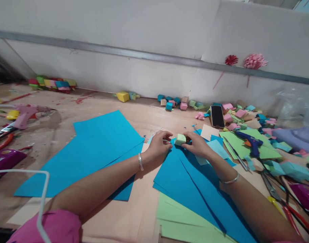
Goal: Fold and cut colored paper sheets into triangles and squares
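A small pale green paper cube (pixel 180 139) sits between my two hands above the blue paper sheets (pixel 184 172). My right hand (pixel 197 144) pinches the cube from the right, fingers closed on it. My left hand (pixel 159 145) rests to the cube's left with its fingers curled, fingertips near or touching the cube; I cannot make out whether it holds anything. Both wrists wear a silver bangle.
A large blue sheet (pixel 91 152) lies to the left; green sheets (pixel 179 216) lie at the front. A phone (pixel 217 116), a blue glue gun (pixel 250 141), scissors (pixel 278 199) and several paper cubes (pixel 174 101) lie right and back. A pink glue gun (pixel 25 113) lies left.
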Demonstrator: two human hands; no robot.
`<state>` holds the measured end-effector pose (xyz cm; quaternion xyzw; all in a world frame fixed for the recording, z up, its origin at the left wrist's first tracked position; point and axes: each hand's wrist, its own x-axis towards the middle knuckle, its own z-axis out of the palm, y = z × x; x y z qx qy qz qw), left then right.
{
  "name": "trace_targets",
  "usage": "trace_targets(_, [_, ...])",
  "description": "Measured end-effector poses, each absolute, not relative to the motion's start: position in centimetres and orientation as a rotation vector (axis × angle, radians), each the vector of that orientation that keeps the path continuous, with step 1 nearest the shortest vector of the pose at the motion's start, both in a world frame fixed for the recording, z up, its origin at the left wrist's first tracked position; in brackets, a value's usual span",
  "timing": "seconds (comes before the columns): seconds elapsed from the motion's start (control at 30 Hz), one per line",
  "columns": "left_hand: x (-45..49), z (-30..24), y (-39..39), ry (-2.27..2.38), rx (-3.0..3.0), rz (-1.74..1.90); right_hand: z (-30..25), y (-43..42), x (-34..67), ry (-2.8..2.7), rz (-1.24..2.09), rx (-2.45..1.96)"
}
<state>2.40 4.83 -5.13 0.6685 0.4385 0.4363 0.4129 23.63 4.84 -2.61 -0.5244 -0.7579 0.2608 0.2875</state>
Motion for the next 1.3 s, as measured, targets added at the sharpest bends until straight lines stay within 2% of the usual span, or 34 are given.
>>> trace_targets(0.23, [2.2,-4.8,4.7,1.186,1.792,1.132,-3.3,5.0,24.0,-2.107,0.658,-1.440])
trace_targets(0.63, [1.5,-6.4,7.7,1.262,1.468,1.345,-2.9,4.9,25.2,-2.158,0.639,-1.405])
trace_targets(0.87, [0.8,-6.4,8.4,1.283,1.514,1.381,-3.3,5.2,23.6,-2.179,0.672,-1.327])
trace_targets(1.03, [1.0,-6.4,7.9,1.282,1.583,1.352,-0.8,10.3,24.1,-2.109,0.693,-1.336])
trace_targets(1.3, [0.9,-6.8,7.8,1.307,1.637,1.358,3.7,22.3,23.2,-1.892,0.522,-1.457])
